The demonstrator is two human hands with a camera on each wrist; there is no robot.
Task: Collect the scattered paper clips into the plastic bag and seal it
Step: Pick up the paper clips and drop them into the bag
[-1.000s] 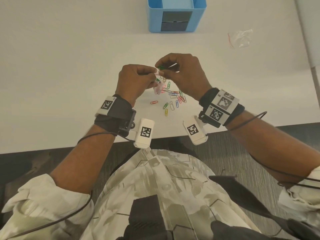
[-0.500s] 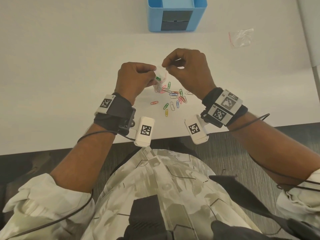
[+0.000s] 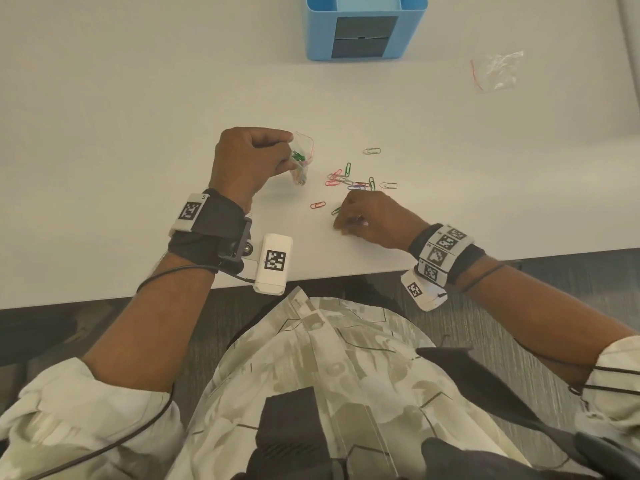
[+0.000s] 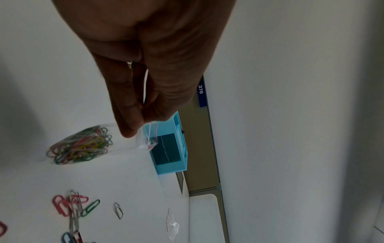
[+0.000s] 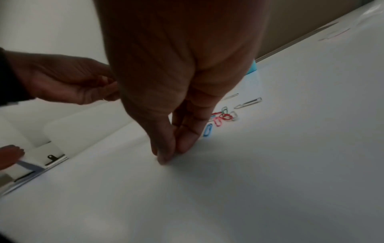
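Left hand is pinching the half-filled plastic bag at frame centre above the desk, while right hand is pressing pinched fingertips down beside scattered paper clips, grip contents unclear.

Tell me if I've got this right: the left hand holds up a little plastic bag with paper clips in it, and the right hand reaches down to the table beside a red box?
Nearly. The box is blue, not red, as the head view shows. The rest stands: the left hand holds up the little plastic bag with paper clips in it, and the right hand reaches down to the table.
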